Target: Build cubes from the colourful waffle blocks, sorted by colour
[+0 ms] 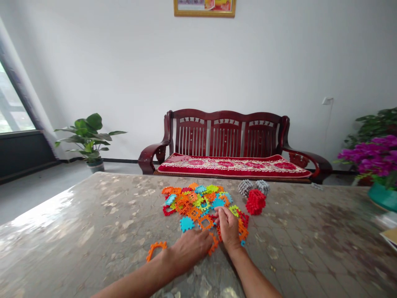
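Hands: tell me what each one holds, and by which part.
Cannot tell: left hand lies beside an orange piece, right hand rests on the pile; no grip shows.

The right hand [228, 227] hides some tiles [198, 203] under its palm; whether the left hand [189, 248] grips any is unclear. The top edge crops the framed picture [204, 8].

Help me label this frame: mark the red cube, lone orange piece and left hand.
red cube [256, 201], head view, its front face.
lone orange piece [156, 245], head view, its upper rim.
left hand [189, 248], head view, back of hand.
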### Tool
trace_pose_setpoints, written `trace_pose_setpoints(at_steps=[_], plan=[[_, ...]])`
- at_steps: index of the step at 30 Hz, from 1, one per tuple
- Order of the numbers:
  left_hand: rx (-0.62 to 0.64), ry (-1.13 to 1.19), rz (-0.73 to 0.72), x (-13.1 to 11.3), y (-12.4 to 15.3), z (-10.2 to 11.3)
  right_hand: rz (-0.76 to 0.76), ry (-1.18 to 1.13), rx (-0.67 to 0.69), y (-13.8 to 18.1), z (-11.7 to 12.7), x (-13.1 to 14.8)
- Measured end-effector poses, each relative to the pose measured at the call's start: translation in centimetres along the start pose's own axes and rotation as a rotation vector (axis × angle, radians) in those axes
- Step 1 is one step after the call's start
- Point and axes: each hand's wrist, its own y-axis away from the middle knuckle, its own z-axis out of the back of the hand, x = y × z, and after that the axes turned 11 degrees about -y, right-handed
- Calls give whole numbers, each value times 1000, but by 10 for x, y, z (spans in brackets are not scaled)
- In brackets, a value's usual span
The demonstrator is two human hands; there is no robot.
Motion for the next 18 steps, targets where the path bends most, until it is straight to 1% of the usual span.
trace_pose_setpoints(at_steps=[2, 7, 11, 16, 18], plan=[[1, -19, -36, 1, 2, 5, 1, 10, 0, 1, 0, 1], [-8, 5, -29, 2, 11, 10, -4, 27, 22, 1, -1, 1], [-1, 54, -26, 3, 13, 9, -5, 34, 40, 1, -1, -2], [-5, -27, -30, 7, 11, 4, -6, 29, 43, 1, 0, -4], [-19, -40, 4, 13, 9, 3, 9, 31, 48, 1, 0, -4]])
